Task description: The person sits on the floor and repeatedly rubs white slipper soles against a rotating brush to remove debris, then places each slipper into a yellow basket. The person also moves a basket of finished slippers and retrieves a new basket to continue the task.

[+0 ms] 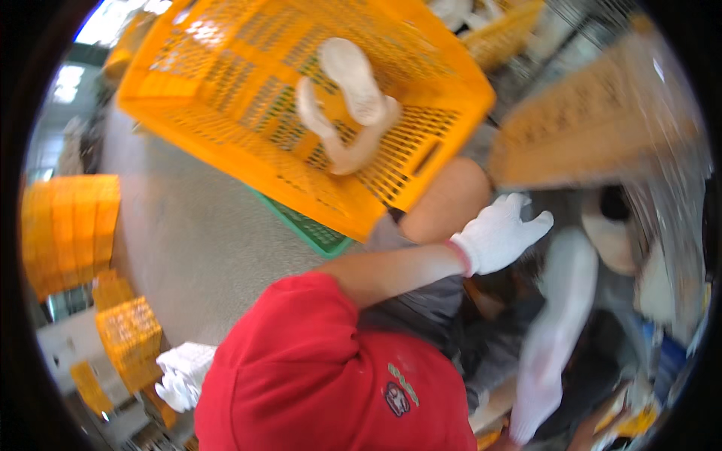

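My left hand (pixel 492 237), in a white knit glove with a red cuff, reaches out over my knee. Its thumb and forefinger are apart and nothing shows between them. At the lower right my right hand (pixel 539 398), also in a white glove, is closed on the lower end of a pale shoe sole (pixel 569 274); motion blurs it and its fingers are hard to make out. Inside the orange perforated crate (pixel 248 154), tilted in front of me, lie several cream shoe soles (pixel 350 79): one lies flat, others stand on edge.
A brown cardboard box (pixel 579 124) stands at the right, with clear plastic film (pixel 673 195) hanging beside it. More pale soles (pixel 613 237) lie below the box. A green crate (pixel 320 234) is under the orange one. Stacked orange crates (pixel 71 233) and white gloves (pixel 184 372) are at left.
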### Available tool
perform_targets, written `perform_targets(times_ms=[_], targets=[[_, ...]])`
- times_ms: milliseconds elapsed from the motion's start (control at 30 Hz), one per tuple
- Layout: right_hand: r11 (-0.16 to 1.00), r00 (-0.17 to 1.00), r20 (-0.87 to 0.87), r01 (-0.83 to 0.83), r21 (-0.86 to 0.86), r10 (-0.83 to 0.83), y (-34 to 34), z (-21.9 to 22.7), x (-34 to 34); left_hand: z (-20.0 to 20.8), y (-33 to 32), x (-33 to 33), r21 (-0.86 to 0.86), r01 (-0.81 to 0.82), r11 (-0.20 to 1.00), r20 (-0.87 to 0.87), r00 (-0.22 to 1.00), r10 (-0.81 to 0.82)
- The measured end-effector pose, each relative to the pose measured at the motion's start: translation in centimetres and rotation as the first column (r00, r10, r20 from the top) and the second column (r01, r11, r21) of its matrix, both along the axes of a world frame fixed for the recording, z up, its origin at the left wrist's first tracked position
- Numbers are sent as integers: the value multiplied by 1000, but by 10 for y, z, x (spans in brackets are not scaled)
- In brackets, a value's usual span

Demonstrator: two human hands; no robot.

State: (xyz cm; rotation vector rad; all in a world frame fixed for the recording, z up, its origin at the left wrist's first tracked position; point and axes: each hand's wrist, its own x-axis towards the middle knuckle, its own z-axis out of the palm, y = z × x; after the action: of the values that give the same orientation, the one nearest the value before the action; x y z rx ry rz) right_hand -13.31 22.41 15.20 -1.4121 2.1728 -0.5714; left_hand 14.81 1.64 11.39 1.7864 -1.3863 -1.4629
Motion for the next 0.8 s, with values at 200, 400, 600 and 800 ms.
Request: perform_targets(times_ms=[200,400,600,800], targets=[[964,962,-239,182,196,-133,84,-25,-56,-16,-96,212,-689,-521,504,212,520,827],[930,953,-301,151,335,-46,123,-15,-41,-135,-140,393,-213,-857,469,405,359,841],[993,965,237,119,-14,-112,17,9,49,4,-144,318,-432,293,853,652,754,71],[964,801,571,-260,55,183,-35,26,89,74,-1,54,-506,656,560,236,730,-641]])
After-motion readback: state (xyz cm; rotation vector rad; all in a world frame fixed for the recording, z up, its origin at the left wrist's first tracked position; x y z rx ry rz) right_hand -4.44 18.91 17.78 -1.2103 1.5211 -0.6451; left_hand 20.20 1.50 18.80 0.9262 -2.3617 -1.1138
